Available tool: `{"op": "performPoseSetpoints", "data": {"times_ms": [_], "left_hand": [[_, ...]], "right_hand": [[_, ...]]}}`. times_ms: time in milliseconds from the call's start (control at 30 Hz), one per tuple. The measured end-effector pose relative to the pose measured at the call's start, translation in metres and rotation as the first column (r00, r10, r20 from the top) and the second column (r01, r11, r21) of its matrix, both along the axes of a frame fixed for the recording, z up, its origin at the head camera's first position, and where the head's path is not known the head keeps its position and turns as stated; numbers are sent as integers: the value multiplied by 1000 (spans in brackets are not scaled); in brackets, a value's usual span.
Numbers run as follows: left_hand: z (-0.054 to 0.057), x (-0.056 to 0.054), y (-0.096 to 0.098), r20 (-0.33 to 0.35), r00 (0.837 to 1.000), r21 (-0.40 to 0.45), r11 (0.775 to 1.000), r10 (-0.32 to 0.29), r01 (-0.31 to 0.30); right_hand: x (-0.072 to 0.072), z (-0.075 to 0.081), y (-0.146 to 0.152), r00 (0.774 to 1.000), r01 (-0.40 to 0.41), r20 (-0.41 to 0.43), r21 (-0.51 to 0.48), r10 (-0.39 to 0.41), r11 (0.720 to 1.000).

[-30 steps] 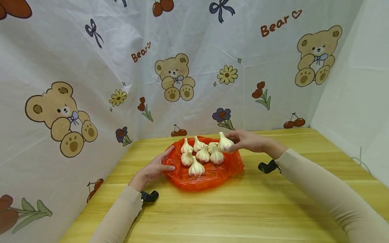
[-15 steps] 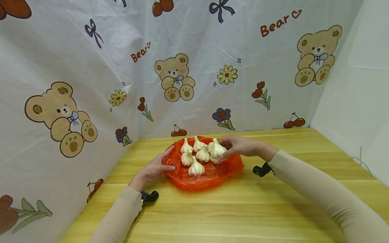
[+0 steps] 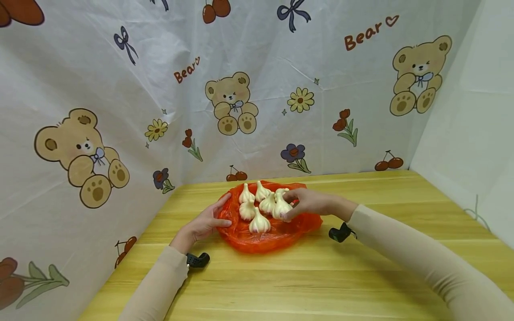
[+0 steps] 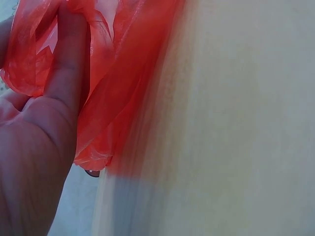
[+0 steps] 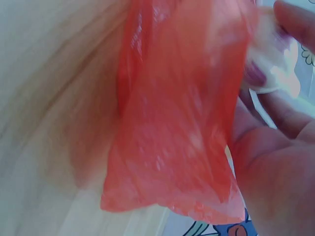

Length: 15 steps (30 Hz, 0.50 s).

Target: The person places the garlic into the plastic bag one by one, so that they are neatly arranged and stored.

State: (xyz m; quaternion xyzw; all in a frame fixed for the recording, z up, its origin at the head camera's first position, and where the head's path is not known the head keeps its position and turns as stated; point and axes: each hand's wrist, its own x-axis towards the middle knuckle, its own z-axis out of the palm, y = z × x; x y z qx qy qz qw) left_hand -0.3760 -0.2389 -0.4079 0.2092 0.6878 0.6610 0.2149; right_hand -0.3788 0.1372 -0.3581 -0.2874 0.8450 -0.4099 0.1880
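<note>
A red plastic bag (image 3: 257,244) lies spread open on the table, with several white garlic bulbs (image 3: 259,223) standing in it. My left hand (image 3: 202,223) holds the bag's left side, thumb over the film and fingers along the edge; the left wrist view shows red film (image 4: 115,88) bunched around the fingers. Over the bag's right half, my right hand (image 3: 311,203) grips one garlic bulb (image 3: 280,209) between thumb and fingers, its stem upward. That bulb covers another behind it. In the right wrist view, a flap of bag partly hides the gripped bulb's purplish base (image 5: 266,73).
The wooden table (image 3: 257,285) extends in front of the bag and to its right. Behind stands a white curtain (image 3: 265,147) with bear and flower prints. A white wall (image 3: 470,133) borders the right side, where a thin cord hangs near the table edge.
My right hand has moved left and down with the garlic bulb, from the bag's right edge to among the other bulbs. The left hand has stayed on the bag.
</note>
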Motion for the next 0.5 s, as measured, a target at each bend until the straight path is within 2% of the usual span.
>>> {"op": "performPoseSetpoints", "data": {"times_ms": [100,267,500], "left_hand": [[0,0,0,2,1000,1,1000,1,-1],[1,1,0,6,1000,3,1000,3,-3],[1,1,0,4,1000,0,1000,2,-2]], "right_hand": [[2,-3,-1,999,39,-18,16,-39,999],[6,-7,-6,996,52,-80,22,-50,998],[16,-15,-16,979,113,-180,70,-99,991]]}}
